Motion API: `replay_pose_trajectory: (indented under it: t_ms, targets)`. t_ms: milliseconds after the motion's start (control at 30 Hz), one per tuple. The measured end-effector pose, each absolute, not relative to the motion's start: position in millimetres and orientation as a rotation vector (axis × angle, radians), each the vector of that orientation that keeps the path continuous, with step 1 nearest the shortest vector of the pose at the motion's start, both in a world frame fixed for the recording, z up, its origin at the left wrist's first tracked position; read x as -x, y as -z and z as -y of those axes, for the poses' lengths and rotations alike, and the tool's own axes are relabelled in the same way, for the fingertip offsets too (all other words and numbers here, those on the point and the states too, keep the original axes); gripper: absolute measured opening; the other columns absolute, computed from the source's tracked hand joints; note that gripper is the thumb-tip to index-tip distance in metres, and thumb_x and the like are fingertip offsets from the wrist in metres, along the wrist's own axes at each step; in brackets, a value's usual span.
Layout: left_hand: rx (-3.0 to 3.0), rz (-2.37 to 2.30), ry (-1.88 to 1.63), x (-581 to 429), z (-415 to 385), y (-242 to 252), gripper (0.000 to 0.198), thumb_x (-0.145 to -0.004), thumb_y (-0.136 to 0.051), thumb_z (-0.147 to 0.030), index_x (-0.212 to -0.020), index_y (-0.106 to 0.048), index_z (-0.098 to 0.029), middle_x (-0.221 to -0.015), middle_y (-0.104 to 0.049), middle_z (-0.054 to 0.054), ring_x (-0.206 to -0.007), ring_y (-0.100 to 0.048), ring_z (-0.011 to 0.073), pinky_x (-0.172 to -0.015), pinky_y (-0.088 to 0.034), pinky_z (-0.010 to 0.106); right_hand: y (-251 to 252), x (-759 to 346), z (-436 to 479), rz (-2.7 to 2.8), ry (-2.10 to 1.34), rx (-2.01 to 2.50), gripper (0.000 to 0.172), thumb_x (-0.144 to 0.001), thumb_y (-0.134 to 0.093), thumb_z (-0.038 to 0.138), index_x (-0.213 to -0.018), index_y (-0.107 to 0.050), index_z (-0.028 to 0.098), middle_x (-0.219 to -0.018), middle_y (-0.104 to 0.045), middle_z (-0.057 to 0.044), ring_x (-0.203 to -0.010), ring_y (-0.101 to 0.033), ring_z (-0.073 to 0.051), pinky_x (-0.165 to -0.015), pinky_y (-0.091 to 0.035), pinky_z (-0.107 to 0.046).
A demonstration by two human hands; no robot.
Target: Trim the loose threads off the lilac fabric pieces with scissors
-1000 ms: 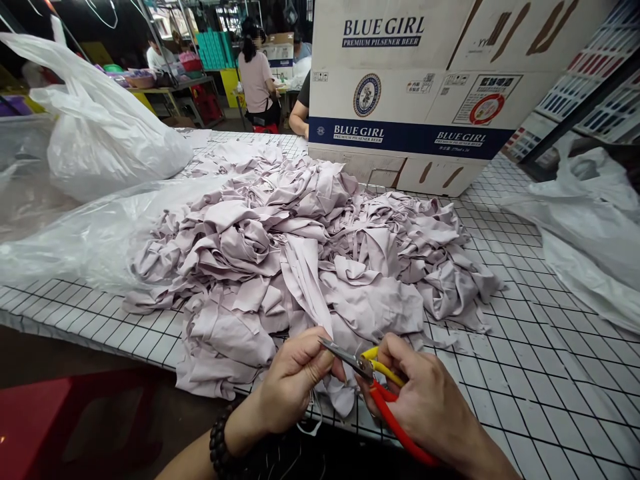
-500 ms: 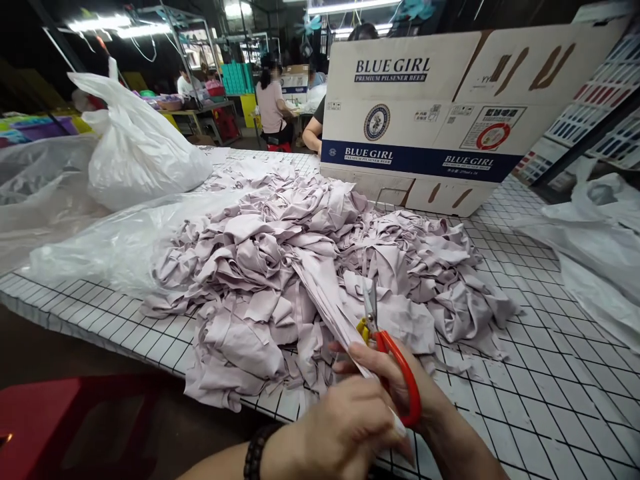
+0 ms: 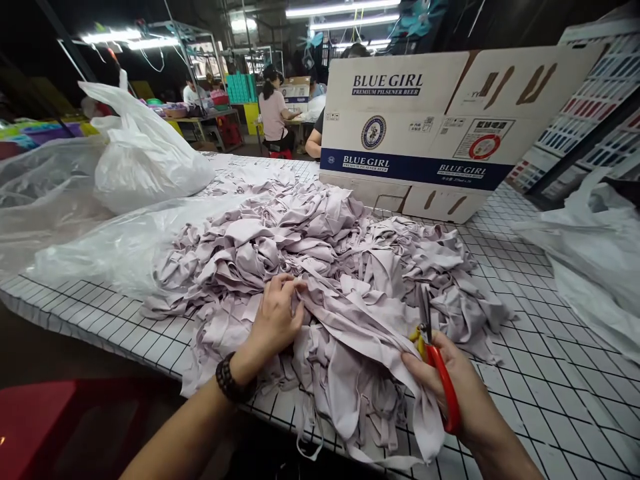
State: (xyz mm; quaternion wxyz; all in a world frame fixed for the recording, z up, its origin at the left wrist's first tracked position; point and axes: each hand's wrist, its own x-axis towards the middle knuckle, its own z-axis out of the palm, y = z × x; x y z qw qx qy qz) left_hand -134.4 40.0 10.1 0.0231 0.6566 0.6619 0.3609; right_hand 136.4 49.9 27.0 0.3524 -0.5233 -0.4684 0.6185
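A large heap of pale mauve fabric pieces covers the middle of the table. My left hand, with a dark beaded bracelet on its wrist, is closed on the upper end of a bundle of long fabric strips at the front of the heap. My right hand has red-handled scissors hooked in it, blades pointing up and away. Its thumb and fingers also grip the lower part of the strips, whose ends hang toward the table's front edge.
Behind the heap stands a white and blue beer carton. White plastic bags lie at the left, and another plastic bag at the right. A red stool is at the lower left. Other people sit further back.
My left hand has moved up and left, from beside my right hand to the strips' upper end. My right hand, with the scissors, has moved right, and the strips are now spread wider between both hands.
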Motion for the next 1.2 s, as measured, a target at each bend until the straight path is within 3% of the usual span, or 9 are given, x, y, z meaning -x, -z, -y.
replay_pose_trajectory:
  t_ms: [100, 233, 333, 500, 567, 667, 867, 1033, 1200]
  targets:
    - [-2.252, -1.964, -0.755, 139, -59, -5, 0.033, -0.081, -0.064, -0.016, -0.114, -0.064, -0.02, -0.118, -0.059, 0.011, -0.108, -0.055, 0.0275, -0.093, -0.047, 0.045, -23, -152, -55, 1.185, -1.523, 1.397, 0.042, -0.061, -0.084, 0.037, -0.089, -0.055, 0.024, -0.07, -0.065, 0.003, -0.054, -0.058, -0.015, -0.051, -0.047, -0.025]
    - [-2.371, -1.871, -0.505, 134, -59, -21, 0.014, -0.088, -0.062, -0.027, -0.094, -0.073, -0.021, -0.098, -0.065, 0.008, -0.093, -0.056, 0.0254, -0.083, -0.048, 0.041, -18, -177, -64, 1.149, -1.476, 1.431, 0.044, -0.057, -0.086, 0.038, -0.088, -0.057, 0.024, -0.071, -0.065, 0.001, -0.059, -0.061, -0.018, -0.056, -0.051, -0.029]
    - [-2.439, -1.814, -0.514, 124, -55, -41, 0.018, -0.089, -0.061, -0.031, -0.083, -0.074, -0.019, -0.092, -0.065, 0.008, -0.088, -0.054, 0.0239, -0.081, -0.047, 0.039, -17, -188, -67, 1.122, -1.478, 1.473, 0.044, -0.056, -0.086, 0.039, -0.084, -0.055, 0.024, -0.067, -0.063, 0.002, -0.061, -0.061, -0.018, -0.058, -0.052, -0.028]
    - [-2.695, -1.509, -0.489, 87, -81, -54, 0.027, -0.091, -0.059, -0.029, -0.115, -0.064, -0.018, -0.116, -0.062, 0.012, -0.104, -0.054, 0.0254, -0.092, -0.045, 0.041, -21, -186, -63, 1.141, -1.566, 1.428, 0.046, -0.056, -0.086, 0.03, -0.085, -0.051, 0.024, -0.069, -0.063, 0.004, -0.055, -0.057, -0.014, -0.06, -0.051, -0.028]
    - [-2.77, -1.327, -0.323, 72, -98, -51, 0.026, -0.092, -0.056, -0.023, -0.116, -0.063, -0.015, -0.11, -0.065, 0.012, -0.102, -0.056, 0.0251, -0.093, -0.043, 0.04, -22, -185, -60, 1.135, -1.584, 1.42, 0.045, -0.057, -0.085, 0.029, -0.085, -0.051, 0.024, -0.069, -0.063, 0.004, -0.053, -0.057, -0.013, -0.059, -0.051, -0.028]
    - [-2.772, -1.152, -0.115, 58, -113, -53, 0.021, -0.093, -0.048, -0.011, -0.098, -0.069, -0.013, -0.086, -0.069, 0.008, -0.08, -0.061, 0.0197, -0.077, -0.047, 0.03, -19, -189, -56, 1.159, -1.545, 1.425, 0.041, -0.062, -0.082, 0.034, -0.085, -0.051, 0.024, -0.067, -0.061, 0.004, -0.054, -0.059, -0.015, -0.052, -0.049, -0.025]
    - [-2.645, -1.042, 0.052, 67, -82, -112, 0.022, -0.09, -0.05, -0.007, -0.077, -0.066, -0.011, -0.071, -0.068, 0.007, -0.057, -0.058, 0.0151, -0.053, -0.04, 0.024, -28, -216, -64, 1.359, -1.488, 1.438, 0.044, -0.054, -0.082, 0.021, -0.077, -0.045, 0.023, -0.057, -0.052, 0.009, -0.043, -0.046, -0.007, -0.04, -0.034, -0.018]
    - [-1.959, -0.563, -0.102, 67, -44, -177, 0.03, -0.099, -0.045, -0.026, -0.083, -0.067, -0.013, -0.077, -0.071, 0.006, -0.064, -0.063, 0.0111, -0.063, -0.048, 0.018, -79, -201, -97, 1.429, -1.395, 1.247, 0.048, -0.055, -0.082, 0.022, -0.088, -0.047, 0.025, -0.064, -0.06, 0.007, -0.043, -0.052, -0.011, -0.037, -0.04, -0.021]
    - [-1.403, -0.603, -0.57, 47, -32, -168, 0.037, -0.094, -0.053, -0.044, -0.09, -0.075, -0.014, -0.069, -0.065, 0.005, -0.056, -0.056, 0.0112, -0.057, -0.047, 0.021, -114, -133, -128, 1.518, -1.316, 1.079, 0.034, -0.065, -0.079, 0.025, -0.086, -0.053, 0.02, -0.066, -0.063, 0.006, -0.047, -0.053, -0.008, -0.042, -0.038, -0.017]
